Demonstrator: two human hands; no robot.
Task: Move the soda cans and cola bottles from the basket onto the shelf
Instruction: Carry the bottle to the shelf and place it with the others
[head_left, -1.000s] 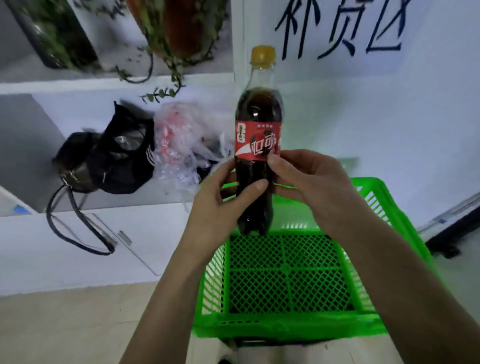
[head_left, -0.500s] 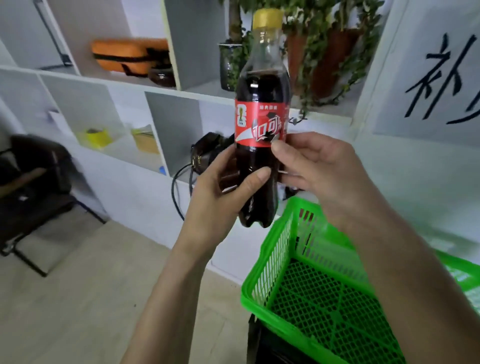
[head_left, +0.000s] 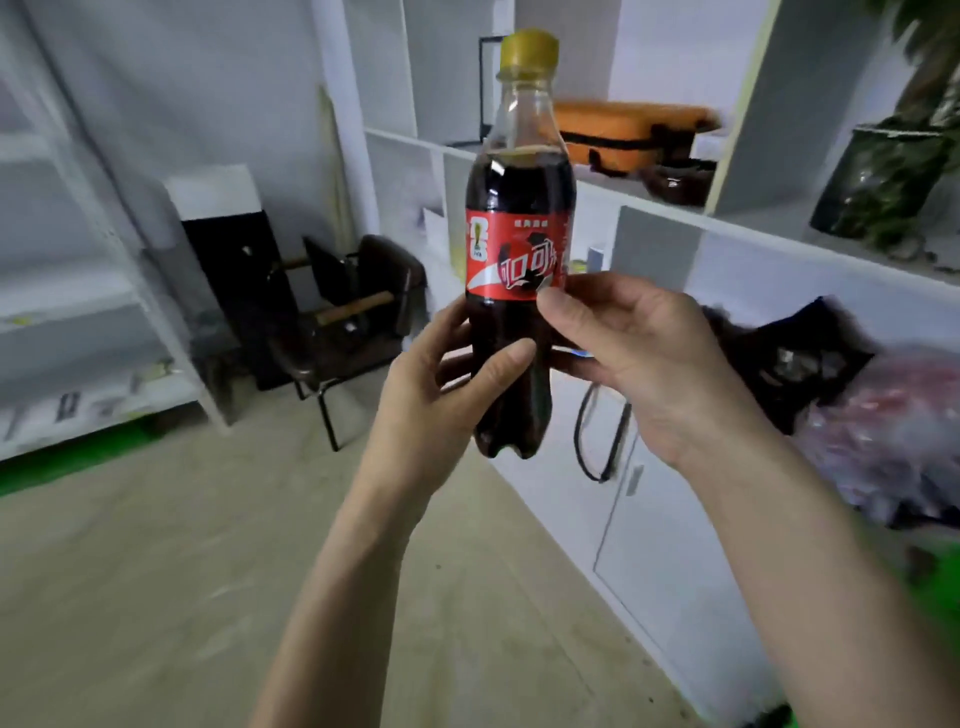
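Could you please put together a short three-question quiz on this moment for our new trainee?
1. True or false: the cola bottle is held upright by both hands.
2. What colour is the bottle's cap?
3. Which lies on the upper shelf behind the bottle? A) orange case B) soda can C) green basket

Key:
1. True; the left hand and right hand both grip its lower half.
2. Yellow.
3. A.
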